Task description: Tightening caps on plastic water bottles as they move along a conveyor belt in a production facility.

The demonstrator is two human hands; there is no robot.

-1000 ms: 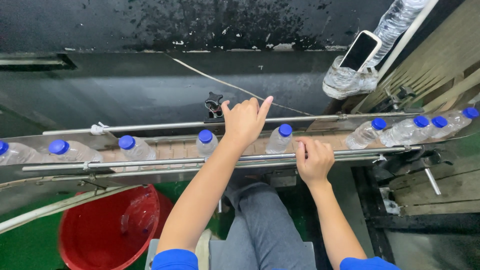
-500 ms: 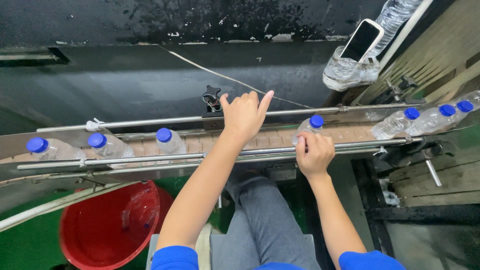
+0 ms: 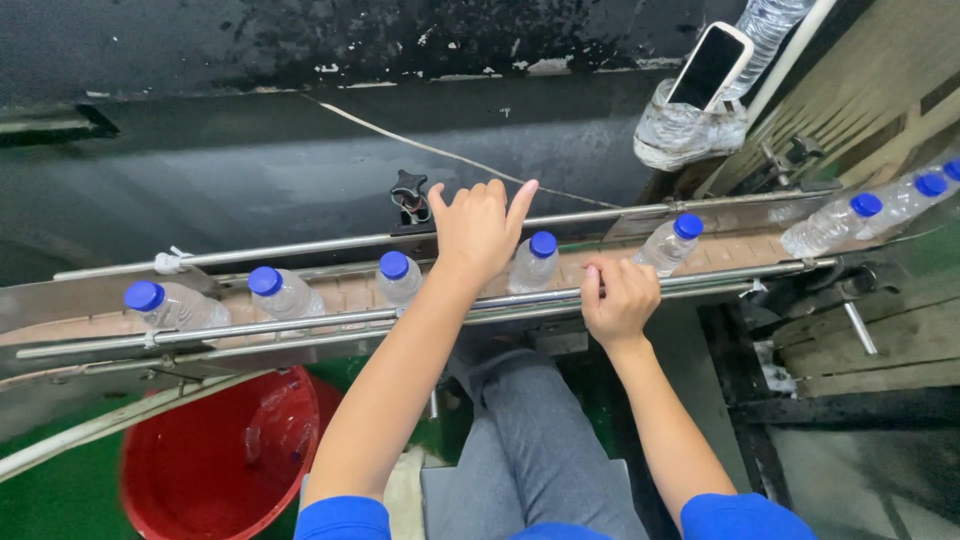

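We sit at a narrow tan slat conveyor [image 3: 340, 297] with steel guide rails, along which clear plastic water bottles with blue screw caps stand in a spaced row. Our left hand [image 3: 478, 228] reaches across the belt to the far steel rail [image 3: 300, 243], palm down, fingers close together and slightly curled, thumb held apart; it grips nothing, and a blue-capped bottle [image 3: 532, 262] stands just beside it on the right. Another bottle [image 3: 398, 277] stands just beside the wrist on the other side. Our right hand [image 3: 618, 298] rests on the near steel rail [image 3: 520, 300], fingers curled down over it in a loose fist, closed on the rail alone. A further bottle [image 3: 668, 243] stands just past it.

To do this well, in our judgement, we keep the left forearm high enough to clear the caps and steady ourselves with the right hand without leaning on the rail.

A round red plastic tub [image 3: 225, 460] sits below the belt, and a phone in a white case [image 3: 708, 66] is propped up above it.
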